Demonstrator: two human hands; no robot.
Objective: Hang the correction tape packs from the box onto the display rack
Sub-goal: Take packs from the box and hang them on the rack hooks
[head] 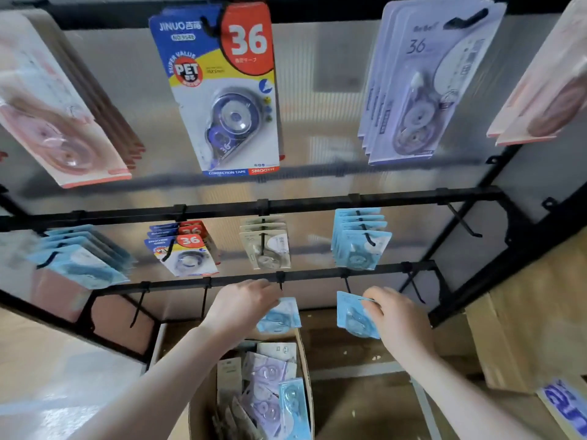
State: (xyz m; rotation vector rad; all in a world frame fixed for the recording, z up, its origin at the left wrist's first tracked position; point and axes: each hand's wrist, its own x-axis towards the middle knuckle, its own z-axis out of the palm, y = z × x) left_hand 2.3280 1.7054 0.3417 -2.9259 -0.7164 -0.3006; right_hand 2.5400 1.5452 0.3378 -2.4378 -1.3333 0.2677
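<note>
My left hand [243, 304] holds a light blue correction tape pack [281, 315] just below a hook [280, 281] on the lowest bar of the black display rack [317, 276]. My right hand [394, 315] grips another light blue pack [354, 314] under the neighbouring hook [347, 282] to the right. Below my arms stands the open cardboard box [305, 360] with several purple, beige and blue packs [270, 382] inside.
Upper bars carry hung packs: pink [60, 122], blue-red "36" [222, 90], lilac [422, 84], light blue [360, 246] and beige [265, 246]. Bare hooks [139, 308] stick out on the lowest bar's left and at the right [463, 222]. Cardboard [524, 328] leans at the right.
</note>
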